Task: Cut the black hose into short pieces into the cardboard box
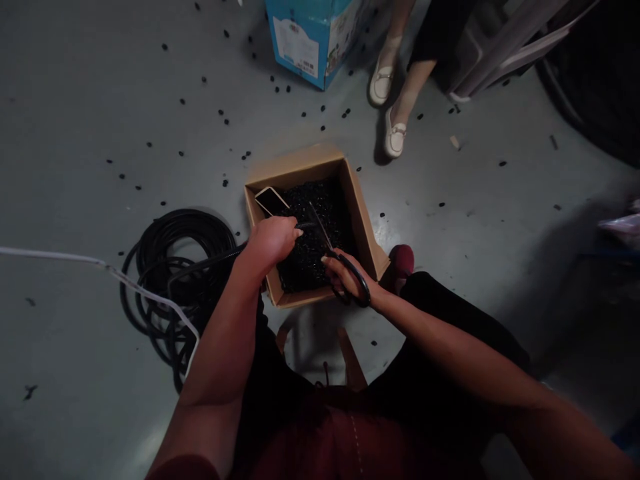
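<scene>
The left hand point(273, 240) pinches a thin black ribbed tube point(307, 226) above the open brown cardboard box point(361, 213), right hand point(347, 275) gripping black-handled scissors point(324, 235), small black pieces point(300, 267) heaped below, plenty of coil point(149, 245) apparently left uncut!

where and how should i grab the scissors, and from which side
Probably by the black handle loops, coming from the person's near right, as the right hand holds them: the scissors point their tips away and leftward over the box, so that side should keep fingers off the edges.
</scene>
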`<state>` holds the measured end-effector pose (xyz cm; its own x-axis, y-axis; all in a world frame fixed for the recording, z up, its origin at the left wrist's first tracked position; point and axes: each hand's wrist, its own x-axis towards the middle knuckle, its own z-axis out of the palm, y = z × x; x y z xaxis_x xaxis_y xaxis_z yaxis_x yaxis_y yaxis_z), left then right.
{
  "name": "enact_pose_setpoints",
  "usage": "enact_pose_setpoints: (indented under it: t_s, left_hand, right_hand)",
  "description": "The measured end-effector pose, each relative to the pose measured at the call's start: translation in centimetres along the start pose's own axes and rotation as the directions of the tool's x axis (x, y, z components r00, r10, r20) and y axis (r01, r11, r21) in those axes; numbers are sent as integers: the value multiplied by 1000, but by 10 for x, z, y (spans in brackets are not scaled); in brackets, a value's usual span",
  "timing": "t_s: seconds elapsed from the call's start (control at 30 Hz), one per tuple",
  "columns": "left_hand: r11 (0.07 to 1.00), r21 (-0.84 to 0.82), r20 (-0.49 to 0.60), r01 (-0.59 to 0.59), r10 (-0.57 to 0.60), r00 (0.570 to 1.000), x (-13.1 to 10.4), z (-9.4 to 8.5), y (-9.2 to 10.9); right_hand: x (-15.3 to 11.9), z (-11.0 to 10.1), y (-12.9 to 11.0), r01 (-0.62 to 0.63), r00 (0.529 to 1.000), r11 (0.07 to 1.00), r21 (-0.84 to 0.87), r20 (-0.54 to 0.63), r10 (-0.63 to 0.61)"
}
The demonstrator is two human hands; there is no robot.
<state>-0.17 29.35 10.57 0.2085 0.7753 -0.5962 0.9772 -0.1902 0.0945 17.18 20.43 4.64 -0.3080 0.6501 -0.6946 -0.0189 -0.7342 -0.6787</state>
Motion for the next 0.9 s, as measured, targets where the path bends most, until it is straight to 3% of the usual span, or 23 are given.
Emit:
enact_pose_setpoints:
  t_s: [0.17,0.3,0.43,0.57,0.9]
  left_hand:
    - [1000,5,-9,-18,18,1000,0,0,-2]
    - [995,-92,-41,-42,38,998,0,-6,-3]
    - [961,-254,-115,-105,78,990,-1,-15,-6]
    - [933,-349,-152,-89,38,988,-1,-18,-6]
    - [961,-264,-141,-83,47,989,0,-18,0]
  right_hand:
    - [0,0,4,-28,1000,999,14,-2,28]
    - [6,-5,9,-14,1000,999,51,-25,15]
    - [9,-9,7,70,995,997,36,-71,-67]
    - [5,-9,-4,135,985,990,-36,-106,-139]
    - [-3,-9,-8,183,980,954,-237,-27,-195]
